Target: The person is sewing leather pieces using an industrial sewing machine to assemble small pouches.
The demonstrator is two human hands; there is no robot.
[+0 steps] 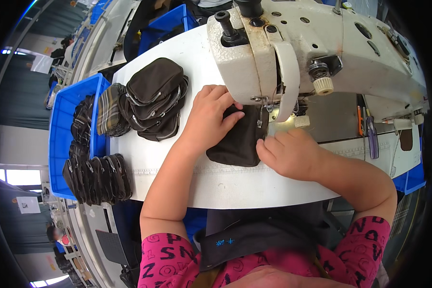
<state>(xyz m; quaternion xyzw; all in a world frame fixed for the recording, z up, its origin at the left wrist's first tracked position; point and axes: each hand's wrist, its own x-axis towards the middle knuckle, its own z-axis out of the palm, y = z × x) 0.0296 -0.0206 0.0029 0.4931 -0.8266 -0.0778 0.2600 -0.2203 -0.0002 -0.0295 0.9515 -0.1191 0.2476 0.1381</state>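
A small dark brown pouch [235, 146] lies flat on the white table under the needle area of a sewing machine [242, 65]. Along its right side runs a zipper [260, 116], close to the presser foot. My left hand [210, 117] grips the pouch's upper left edge, its thumb on top of the cloth and its fingers bent beside the machine head. At the lower right edge, my right hand [290, 152] is closed with the fabric pinched between thumb and fingers. The cloth under the presser foot is partly hidden by the machine.
Left of my arm sits a stack of dark zippered pouches [156, 81], beside plaid pouches [109, 110]. A blue bin [57, 132] and a row of dark pouches [96, 180] stand at the table's left edge. A purple-handled screwdriver [372, 139] lies at right. A ruler strip [201, 171] crosses the table.
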